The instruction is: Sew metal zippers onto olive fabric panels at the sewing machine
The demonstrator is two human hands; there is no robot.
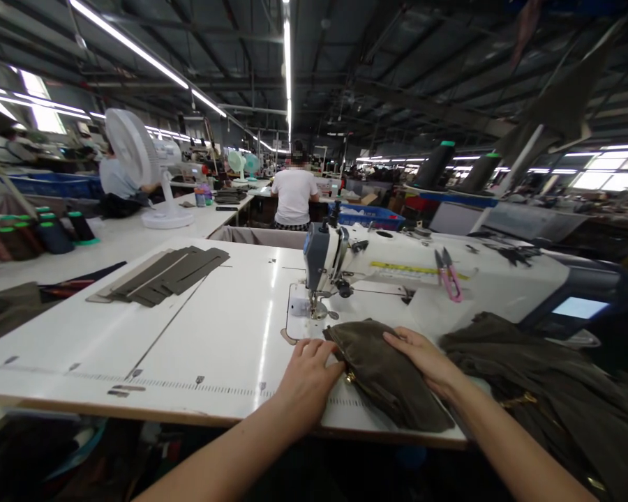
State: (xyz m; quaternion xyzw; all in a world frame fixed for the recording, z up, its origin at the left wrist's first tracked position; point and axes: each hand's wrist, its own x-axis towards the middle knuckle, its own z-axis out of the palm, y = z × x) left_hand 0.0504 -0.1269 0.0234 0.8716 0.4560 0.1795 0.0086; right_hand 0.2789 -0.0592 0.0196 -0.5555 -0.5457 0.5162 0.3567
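Observation:
A dark olive fabric piece (pixel 392 376) with a brass-coloured zipper pull lies at the front edge of the white sewing table (pixel 214 335). My left hand (pixel 308 376) grips its left edge, fingers curled over the cloth by the zipper. On its upper right side rests my right hand (pixel 423 359), the thumb on top and the other fingers partly hidden beneath the cloth. Just beyond the piece stands the sewing machine (pixel 324 261), its needle and presser foot (pixel 317 307) a short way from the fabric.
Cut fabric strips (pixel 162 275) lie stacked on the table's left. More olive garments (pixel 544 390) with zippers are heaped at right. Pink-handled thread snips (pixel 449 275) rest on the machine arm. A white fan (pixel 136 150) and thread cones (pixel 57 230) stand left. A person in white (pixel 294 195) sits ahead.

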